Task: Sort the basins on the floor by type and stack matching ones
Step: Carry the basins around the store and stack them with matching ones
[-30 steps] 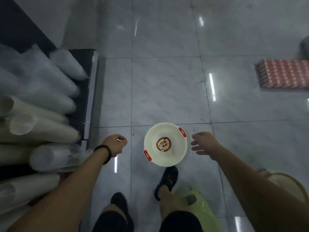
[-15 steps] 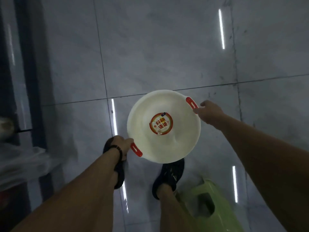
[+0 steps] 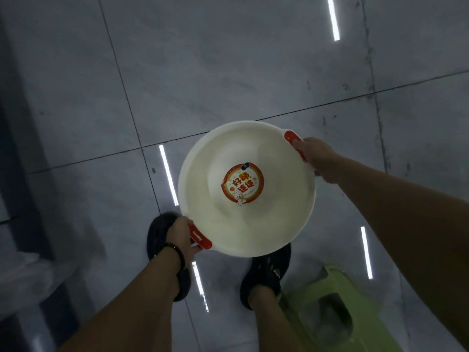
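A round white basin (image 3: 274, 219) with two red handles and a round red sticker in its bottom is held up above the floor, over my feet. My left hand (image 3: 180, 236) grips the red handle at its lower left. My right hand (image 3: 316, 154) grips the red handle at its upper right. The basin faces up towards me and looks empty inside. No other basin shows in the head view.
Glossy grey floor tiles (image 3: 228, 72) spread ahead. A green plastic stool (image 3: 335, 311) stands just right of my right foot. A dark shelf base and pale wrapped goods (image 3: 22, 278) run along the left edge.
Both hands closed on the basin's red handles and lifted it off the floor towards me. The view has tilted down, so the red pack and the shelf rolls have left the frame.
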Available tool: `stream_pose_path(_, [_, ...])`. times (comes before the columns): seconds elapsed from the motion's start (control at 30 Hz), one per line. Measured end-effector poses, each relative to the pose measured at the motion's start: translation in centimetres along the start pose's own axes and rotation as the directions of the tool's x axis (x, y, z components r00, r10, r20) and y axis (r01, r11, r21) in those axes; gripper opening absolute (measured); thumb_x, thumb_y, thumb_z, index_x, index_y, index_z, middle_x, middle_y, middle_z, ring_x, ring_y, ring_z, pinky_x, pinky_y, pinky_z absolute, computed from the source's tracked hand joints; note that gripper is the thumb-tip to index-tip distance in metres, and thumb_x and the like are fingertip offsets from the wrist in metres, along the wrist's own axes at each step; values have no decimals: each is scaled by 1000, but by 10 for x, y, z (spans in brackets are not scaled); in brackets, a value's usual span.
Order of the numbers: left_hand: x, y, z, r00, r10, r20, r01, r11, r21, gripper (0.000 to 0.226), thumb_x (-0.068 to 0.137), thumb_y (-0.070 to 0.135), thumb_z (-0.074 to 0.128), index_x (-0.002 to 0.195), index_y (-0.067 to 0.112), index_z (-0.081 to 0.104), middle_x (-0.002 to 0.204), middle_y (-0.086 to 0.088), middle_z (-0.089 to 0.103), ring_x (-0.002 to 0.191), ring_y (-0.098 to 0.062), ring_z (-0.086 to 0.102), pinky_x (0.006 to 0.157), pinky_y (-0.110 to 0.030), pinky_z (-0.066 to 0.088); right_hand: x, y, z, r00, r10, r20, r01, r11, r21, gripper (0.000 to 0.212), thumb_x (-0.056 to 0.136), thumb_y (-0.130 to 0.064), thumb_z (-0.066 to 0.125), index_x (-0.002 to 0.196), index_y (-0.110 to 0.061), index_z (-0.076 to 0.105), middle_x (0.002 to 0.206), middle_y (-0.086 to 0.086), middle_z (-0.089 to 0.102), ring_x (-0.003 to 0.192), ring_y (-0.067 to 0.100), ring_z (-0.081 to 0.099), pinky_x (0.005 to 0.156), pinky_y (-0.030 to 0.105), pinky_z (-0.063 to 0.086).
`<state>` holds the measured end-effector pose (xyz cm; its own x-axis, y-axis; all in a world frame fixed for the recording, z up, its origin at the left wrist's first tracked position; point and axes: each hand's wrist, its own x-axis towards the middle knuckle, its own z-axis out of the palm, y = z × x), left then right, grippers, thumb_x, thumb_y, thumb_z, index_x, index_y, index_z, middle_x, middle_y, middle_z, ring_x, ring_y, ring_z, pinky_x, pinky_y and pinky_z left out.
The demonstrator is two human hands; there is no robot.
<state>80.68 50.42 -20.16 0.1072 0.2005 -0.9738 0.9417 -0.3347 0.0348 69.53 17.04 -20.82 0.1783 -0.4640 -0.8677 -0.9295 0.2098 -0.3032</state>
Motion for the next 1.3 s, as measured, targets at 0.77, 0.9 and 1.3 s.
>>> stream_pose_path(0.77, [-466, 151, 77, 753, 377, 539, -620, 680, 391, 28, 101, 27, 57, 120, 10, 68, 117, -13, 74, 110, -33, 67, 104, -52, 50, -461, 55, -191, 886, 404, -228, 58, 391, 918, 26, 100, -36, 58, 109, -13, 68, 105, 13, 72, 91, 34, 67, 74, 42, 55])
stream_pose_path(0.9, [-579, 119, 100, 700, 284, 655, -683, 534, 498, 34, 97, 28, 66, 125, 9, 65, 120, -12, 70, 112, -35, 66, 95, -53, 56, -590, 92, -188, 822, 506, -262, 196, 180, 964, 22, 102, -33, 57, 107, -14, 67, 107, 13, 71, 93, 35, 66, 77, 44, 56])
stream_pose_path(1.3, [-770, -171, 132, 559, -109, 822, -829, -51, 557, 42, 89, 32, 78, 123, 8, 68, 119, -14, 73, 112, -38, 66, 96, -54, 56, -887, 278, -67, 586, 790, -180, 565, -239, 789, 27, 101, -31, 57, 105, -7, 69, 95, 16, 73, 82, 35, 68, 73, 45, 59])
